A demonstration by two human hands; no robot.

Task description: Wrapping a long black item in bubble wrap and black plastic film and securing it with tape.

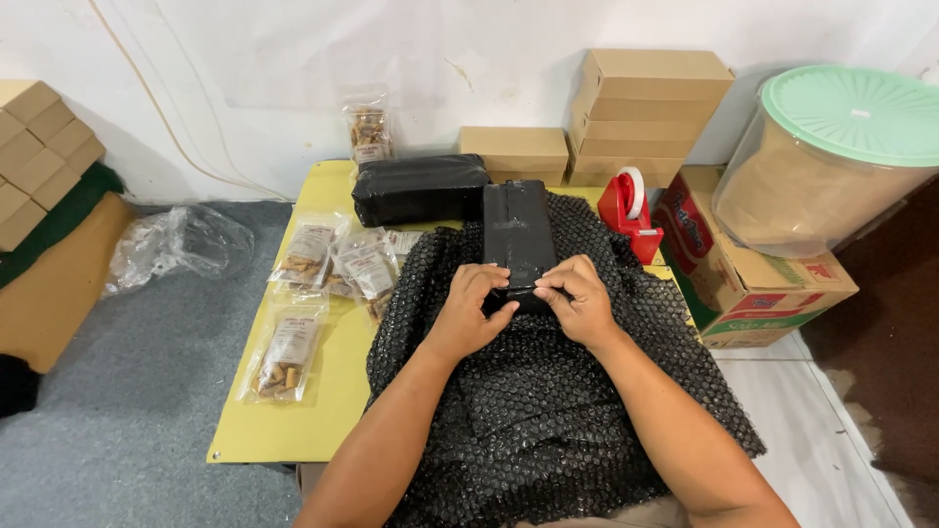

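My left hand (471,311) and my right hand (579,305) both press down on the near end of a black wrapped parcel (516,235), fingers curled and closed against its glossy film, thumbs pinching the edge at its six o'clock end. The parcel lies lengthwise on a sheet of black bubble wrap (548,411) spread over the yellow table (333,411) and my lap. It looks box-shaped and stiff under the film, probably light, and the shiny skin seems slippery, so I judge the short ends and the long edges are the safest places to grip, not the flat top. A second, softer-looking black bundle (419,188) sits at eleven o'clock from it, a red tape dispenser (628,210) at two o'clock, and clear snack packets (318,264) at nine o'clock.
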